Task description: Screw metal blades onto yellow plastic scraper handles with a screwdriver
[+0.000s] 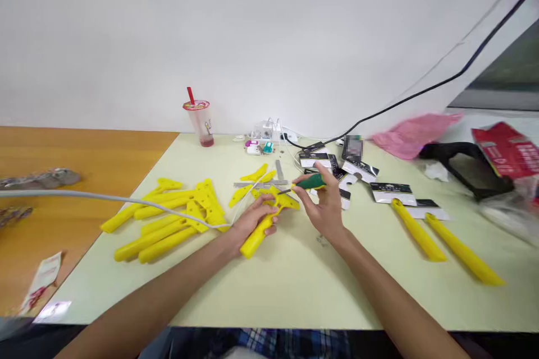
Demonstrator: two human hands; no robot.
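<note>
Yellow tool (pixel 251 242) sits at ctr of frame, just above the surface (pixel 295 291): smooth, solid-yellow plastic, rounded grip running to lower left, wider flared head at upper right w/ a thin strip along its edge. Screwdriver (pixel 311 182), just R of it, has a dk green handle w/ a bit of yellow by the collar, plus a thin dk shaft pointing L and slightly down onto the head; contact at the tip is too small to tell.

L hand (pixel 252 217) comes in from lower L, fingers wrapped round the tool's neck, closed on it. R hand (pixel 327 205) comes from lower R, wrist bent up, thumb and fingers gripping the green handle, index raised.

Pile of similar yellow tools (pixel 168 221) left of ctr; metal strips (pixel 279 170) just beyond the hands; blk/white cards (pixel 393 193) in R half, near two yellow handles (pixel 461 247).
</note>
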